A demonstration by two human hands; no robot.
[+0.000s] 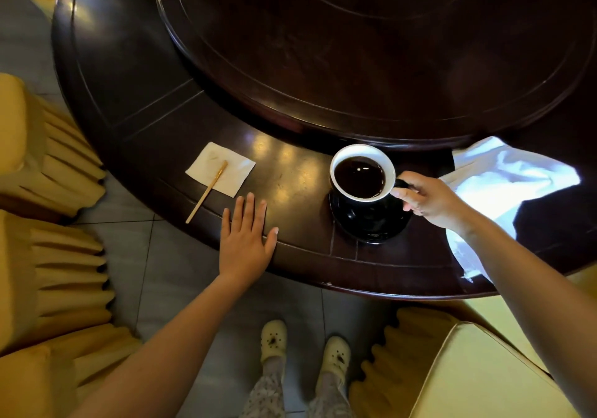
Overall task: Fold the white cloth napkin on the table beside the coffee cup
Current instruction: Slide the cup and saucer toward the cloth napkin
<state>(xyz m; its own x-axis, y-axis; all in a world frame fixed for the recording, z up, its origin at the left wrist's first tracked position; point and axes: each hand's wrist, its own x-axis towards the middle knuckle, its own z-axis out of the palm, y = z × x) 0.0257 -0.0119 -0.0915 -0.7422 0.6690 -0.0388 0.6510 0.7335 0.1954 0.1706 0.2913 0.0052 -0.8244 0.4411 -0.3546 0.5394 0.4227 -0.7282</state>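
My right hand (423, 198) grips the cup (361, 175) by its handle, I think to move it off the saucer (371, 227) and make room. My left hand (247, 233) lies flat, fingers apart, left of the cup, for balance. The napkin (504, 185) lies crumpled just right of the cup.

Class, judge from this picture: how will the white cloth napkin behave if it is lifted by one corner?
Probably floppy: the napkin lies rumpled in soft creases, so it should sag and drape. Likely light, as it looks thin. It may slide easily, since the table is glossy.
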